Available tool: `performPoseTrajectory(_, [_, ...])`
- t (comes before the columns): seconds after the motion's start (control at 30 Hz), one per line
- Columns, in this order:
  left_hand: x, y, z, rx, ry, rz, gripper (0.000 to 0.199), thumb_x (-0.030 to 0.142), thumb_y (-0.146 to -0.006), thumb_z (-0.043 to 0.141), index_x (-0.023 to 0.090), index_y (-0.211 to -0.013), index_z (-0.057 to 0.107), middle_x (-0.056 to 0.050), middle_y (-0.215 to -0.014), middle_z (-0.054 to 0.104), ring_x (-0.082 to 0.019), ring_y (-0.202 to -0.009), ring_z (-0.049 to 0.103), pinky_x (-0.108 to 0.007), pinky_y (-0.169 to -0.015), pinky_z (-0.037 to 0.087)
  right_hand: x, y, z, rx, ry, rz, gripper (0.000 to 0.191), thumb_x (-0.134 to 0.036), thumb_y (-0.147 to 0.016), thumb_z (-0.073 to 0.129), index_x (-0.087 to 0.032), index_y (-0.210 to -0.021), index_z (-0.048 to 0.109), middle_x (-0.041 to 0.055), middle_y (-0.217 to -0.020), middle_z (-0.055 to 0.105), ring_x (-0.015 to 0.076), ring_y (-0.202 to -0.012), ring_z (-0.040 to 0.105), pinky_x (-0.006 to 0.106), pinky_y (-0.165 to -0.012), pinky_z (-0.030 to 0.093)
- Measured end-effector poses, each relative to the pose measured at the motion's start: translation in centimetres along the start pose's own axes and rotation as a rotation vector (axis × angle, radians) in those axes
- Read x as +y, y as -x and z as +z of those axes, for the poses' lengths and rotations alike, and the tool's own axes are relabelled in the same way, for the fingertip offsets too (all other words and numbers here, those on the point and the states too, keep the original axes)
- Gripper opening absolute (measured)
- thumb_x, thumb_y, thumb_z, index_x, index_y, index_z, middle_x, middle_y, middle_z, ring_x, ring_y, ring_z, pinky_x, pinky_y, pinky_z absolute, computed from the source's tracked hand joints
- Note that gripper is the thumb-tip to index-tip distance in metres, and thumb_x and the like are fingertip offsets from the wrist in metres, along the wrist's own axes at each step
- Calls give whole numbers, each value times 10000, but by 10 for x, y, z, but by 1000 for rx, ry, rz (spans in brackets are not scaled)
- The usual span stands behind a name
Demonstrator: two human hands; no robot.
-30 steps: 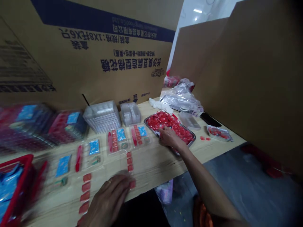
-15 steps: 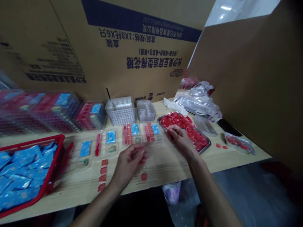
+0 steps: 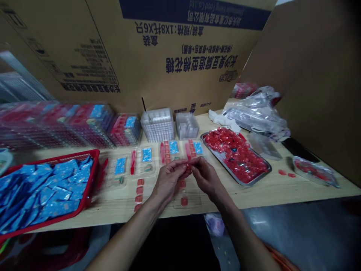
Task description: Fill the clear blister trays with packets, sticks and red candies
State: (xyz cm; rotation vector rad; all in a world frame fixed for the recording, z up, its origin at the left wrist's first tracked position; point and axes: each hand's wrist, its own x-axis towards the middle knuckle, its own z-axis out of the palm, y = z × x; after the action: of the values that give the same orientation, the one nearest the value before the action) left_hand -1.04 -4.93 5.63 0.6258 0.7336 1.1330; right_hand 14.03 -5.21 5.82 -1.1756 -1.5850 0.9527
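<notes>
My left hand [image 3: 169, 180] and my right hand [image 3: 205, 176] meet over the middle of the table. Their fingertips pinch a small red packet [image 3: 188, 168] between them, partly covered by the fingers. Just below lies a clear plastic tray [image 3: 194, 199] with red squares in it, partly hidden by my left hand. Left of it, several red squares [image 3: 139, 190] form a column. Behind my hands are clear trays holding a blue sachet [image 3: 174, 147], red squares and a pink stick [image 3: 188, 151]. To the right, a metal tray [image 3: 255, 180] is heaped with red packets [image 3: 234, 152].
A red basket [image 3: 94, 177] of blue sachets stands at left. Filled trays [image 3: 93, 128] and clear tray stacks [image 3: 158, 126] line a large cardboard box [image 3: 146, 75]. Plastic bags [image 3: 256, 113], a dark flat object [image 3: 299, 148] and a clear container [image 3: 313, 171] lie at right.
My right hand has moved left from the metal tray, and my left hand has come up to meet it. The fingertips now touch around a red packet. The view has shifted.
</notes>
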Motion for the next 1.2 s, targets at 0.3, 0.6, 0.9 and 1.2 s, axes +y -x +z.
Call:
performPoseTrajectory(0.3, [-6, 6, -6, 5, -130, 95, 371, 305, -672, 856, 154, -1003, 781, -69, -943, 772, -141, -802, 684, -257, -789, 527, -9, 11, 16, 77, 302, -71, 76, -221, -890, 526, -195, -960, 536, 40, -826, 625, 173, -719, 607, 309, -687, 467])
performPoseTrajectory(0.6, [-11, 5, -15, 81, -23, 74, 377, 260, -653, 863, 177, -1013, 789, -60, -935, 770, -135, -855, 670, -251, -859, 487, -13, 5, 30, 85, -265, 206, 234, -402, -830, 632, -178, -873, 580, -31, -670, 546, 121, -602, 510, 251, -580, 422])
performPoseTrajectory(0.9, [-7, 10, -31, 20, -564, 401, 292, 264, -864, 651, 192, -1127, 756, -85, -1052, 684, -201, -998, 650, -346, -912, 513, 1, 12, 34, 2, 256, 14, 99, -281, -876, 500, -196, -912, 537, 46, -810, 656, 165, -669, 599, 279, -622, 428])
performPoseTrajectory(1.2, [-8, 15, -31, -48, -927, 589, 338, 173, -900, 532, 140, -1189, 706, -108, -1031, 636, -182, -940, 637, -275, -730, 555, 6, 13, 31, -75, 483, -62, 120, -223, -895, 402, -205, -916, 519, 71, -804, 666, 203, -687, 631, 287, -623, 421])
